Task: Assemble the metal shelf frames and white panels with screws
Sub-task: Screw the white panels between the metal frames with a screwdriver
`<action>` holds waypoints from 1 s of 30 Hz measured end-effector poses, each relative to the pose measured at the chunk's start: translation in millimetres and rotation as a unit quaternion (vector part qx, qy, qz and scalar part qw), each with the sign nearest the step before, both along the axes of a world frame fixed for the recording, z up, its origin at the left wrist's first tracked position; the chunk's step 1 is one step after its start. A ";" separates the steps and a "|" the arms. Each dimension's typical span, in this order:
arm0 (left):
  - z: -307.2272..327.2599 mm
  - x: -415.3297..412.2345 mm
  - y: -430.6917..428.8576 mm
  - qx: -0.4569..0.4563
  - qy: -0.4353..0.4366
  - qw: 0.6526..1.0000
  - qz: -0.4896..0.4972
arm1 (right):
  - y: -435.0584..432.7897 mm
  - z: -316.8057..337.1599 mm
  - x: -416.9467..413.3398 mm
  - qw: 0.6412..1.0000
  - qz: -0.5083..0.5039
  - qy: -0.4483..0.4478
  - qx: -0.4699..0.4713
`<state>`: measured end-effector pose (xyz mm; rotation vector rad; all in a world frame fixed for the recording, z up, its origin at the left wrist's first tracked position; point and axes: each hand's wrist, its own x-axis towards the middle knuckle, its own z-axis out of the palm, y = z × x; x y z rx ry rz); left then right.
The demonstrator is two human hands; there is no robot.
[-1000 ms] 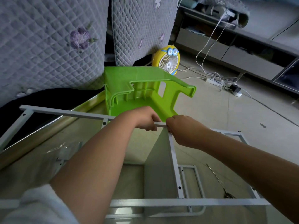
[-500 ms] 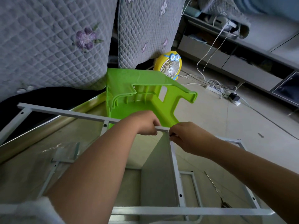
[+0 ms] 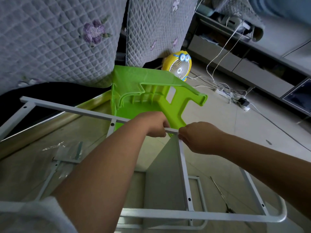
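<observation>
A white metal shelf frame (image 3: 70,109) stands in front of me, its top rail running from the left to the middle. My left hand (image 3: 155,124) grips that rail from above. Just right of it, my right hand (image 3: 197,137) pinches the joint where an upright bar (image 3: 184,172) meets the rail. A white panel (image 3: 161,170) stands upright under the joint, left of the bar. A lower rail (image 3: 193,216) crosses near the bottom. What my right fingertips hold, if anything small, is hidden.
A green plastic stool (image 3: 143,96) lies tipped over behind the frame. A yellow fan (image 3: 178,68) and a power strip with cables (image 3: 235,98) sit on the floor. Quilted sofa cushions (image 3: 50,39) fill the upper left. A clear plastic bag (image 3: 67,152) and a screwdriver (image 3: 222,195) lie on the floor.
My view has shifted slightly, so the frame sits lower in view. Both hands stay at the same joint; the right hand has turned a little.
</observation>
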<state>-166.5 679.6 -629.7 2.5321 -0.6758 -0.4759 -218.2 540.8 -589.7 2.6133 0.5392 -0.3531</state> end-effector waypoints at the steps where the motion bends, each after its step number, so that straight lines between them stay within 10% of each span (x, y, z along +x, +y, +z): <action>1: -0.1 -0.2 0.0 0.001 -0.001 1.000 -0.001 | 3.9 -2.4 0.7 0.999 -0.041 0.009 0.022; 9: -5.9 -4.7 5.1 -0.055 -0.043 0.997 0.019 | 11.8 -7.6 5.8 0.943 -0.272 0.093 0.168; 22: -7.7 -6.3 13.7 -0.137 -0.058 0.987 0.060 | -10.5 8.1 1.4 0.981 0.088 0.030 0.171; 30: -10.1 -4.4 12.6 -0.139 -0.057 0.987 0.050 | -13.6 -12.9 -4.5 0.987 0.022 -0.029 0.158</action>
